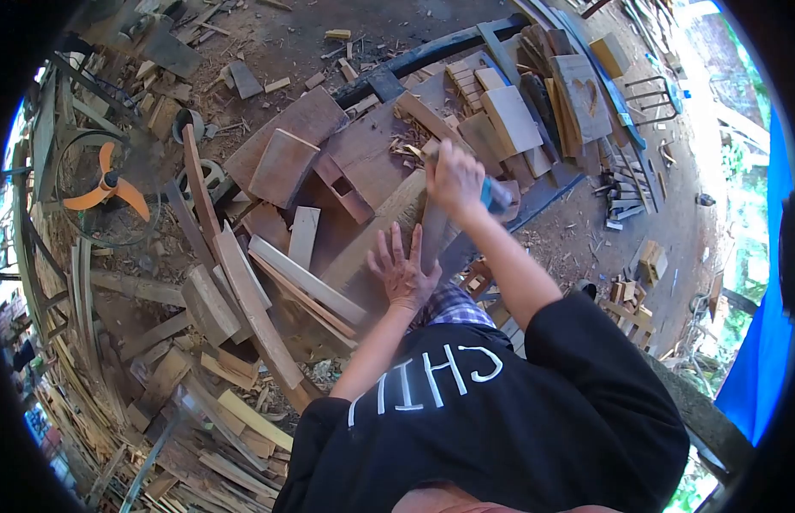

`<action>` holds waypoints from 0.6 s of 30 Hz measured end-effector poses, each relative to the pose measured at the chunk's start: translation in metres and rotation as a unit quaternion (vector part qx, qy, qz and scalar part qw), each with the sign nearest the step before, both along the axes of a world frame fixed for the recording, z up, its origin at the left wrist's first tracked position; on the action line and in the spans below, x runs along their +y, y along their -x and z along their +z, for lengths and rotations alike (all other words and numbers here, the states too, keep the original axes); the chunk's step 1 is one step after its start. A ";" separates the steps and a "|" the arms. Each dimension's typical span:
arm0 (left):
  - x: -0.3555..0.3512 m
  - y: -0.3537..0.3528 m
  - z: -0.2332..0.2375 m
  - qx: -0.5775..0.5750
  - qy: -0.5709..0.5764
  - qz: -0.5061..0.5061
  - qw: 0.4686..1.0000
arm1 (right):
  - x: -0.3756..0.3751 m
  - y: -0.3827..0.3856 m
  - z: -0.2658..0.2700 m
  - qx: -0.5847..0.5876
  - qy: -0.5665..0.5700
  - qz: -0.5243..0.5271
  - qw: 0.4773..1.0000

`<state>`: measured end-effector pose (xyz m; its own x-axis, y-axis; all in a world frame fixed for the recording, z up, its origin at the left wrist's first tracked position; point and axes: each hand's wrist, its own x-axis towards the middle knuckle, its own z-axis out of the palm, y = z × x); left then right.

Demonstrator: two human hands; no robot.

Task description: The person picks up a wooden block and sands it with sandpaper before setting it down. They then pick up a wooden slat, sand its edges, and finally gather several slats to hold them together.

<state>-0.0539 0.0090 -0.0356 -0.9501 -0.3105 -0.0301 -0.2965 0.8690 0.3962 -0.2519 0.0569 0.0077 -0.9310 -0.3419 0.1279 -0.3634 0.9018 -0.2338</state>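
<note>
My left hand [404, 272] lies with fingers spread on a wooden board [363, 242] in front of my lap. My right hand [456, 178] is closed round a teal power tool [497, 196] a little farther forward and to the right. The tool is partly hidden by that hand and blurred, so its exact kind does not show. A narrow wooden piece [432, 227] stands between the two hands, beside my left fingertips. Wood shavings [406, 147] lie beyond the board's far end.
Wood blocks [510, 118] and a slab with a heart-shaped mark [581, 98] sit at the far right of the work surface. Long planks [259, 312] lie to my left. An orange-bladed fan [111, 182] stands farther left. Scraps litter the ground.
</note>
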 end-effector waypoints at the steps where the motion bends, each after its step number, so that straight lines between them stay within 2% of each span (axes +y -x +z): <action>1: 0.000 0.000 0.001 -0.005 -0.001 -0.001 1.000 | -0.002 0.005 0.000 0.001 0.003 -0.002 1.000; 3: -0.002 0.000 0.003 -0.005 -0.001 -0.005 1.000 | -0.003 0.013 0.003 -0.013 0.004 -0.010 1.000; 6: -0.002 0.000 0.003 -0.001 -0.019 0.001 1.000 | 0.015 -0.051 0.008 -0.017 0.008 0.011 1.000; 8: -0.003 -0.002 0.002 0.006 -0.038 -0.001 0.999 | 0.020 -0.082 0.022 -0.144 -0.032 0.066 0.987; 12: 0.000 0.000 0.002 -0.003 -0.009 0.003 1.000 | -0.001 -0.007 -0.001 -0.003 0.014 0.009 1.000; 15: -0.001 0.000 0.003 -0.004 -0.002 0.001 1.000 | -0.004 0.014 -0.005 0.006 0.016 0.005 1.000; 18: -0.001 0.000 0.002 0.008 -0.012 0.004 1.000 | 0.012 -0.052 0.004 -0.024 0.025 0.017 0.999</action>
<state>-0.0536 0.0077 -0.0338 -0.9482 -0.3169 -0.0231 -0.2966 0.8568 0.4218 -0.1999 0.0686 0.0122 -0.9245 -0.3675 0.1011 -0.3807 0.8762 -0.2957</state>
